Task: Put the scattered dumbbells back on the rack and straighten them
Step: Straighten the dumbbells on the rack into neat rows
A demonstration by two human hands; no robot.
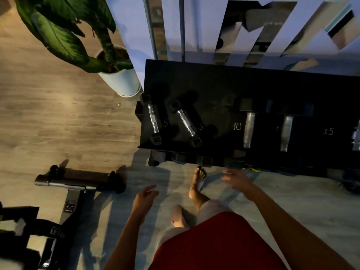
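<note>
Left hand (146,198), right hand (236,180): fingers loose, spread, holding nothing, probably freed for reaching. Rack (214,82) just beyond fingers. Two 5 dumbbells (153,119) ahead of left fingers lie skewed, so likely need straightening. 10 pair (249,129) beyond right fingers sits square by its label.

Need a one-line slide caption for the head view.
Left hand and right hand hang open and empty before the rack; two 5-marked dumbbells lie askew, two larger dumbbells sit straight.
</note>
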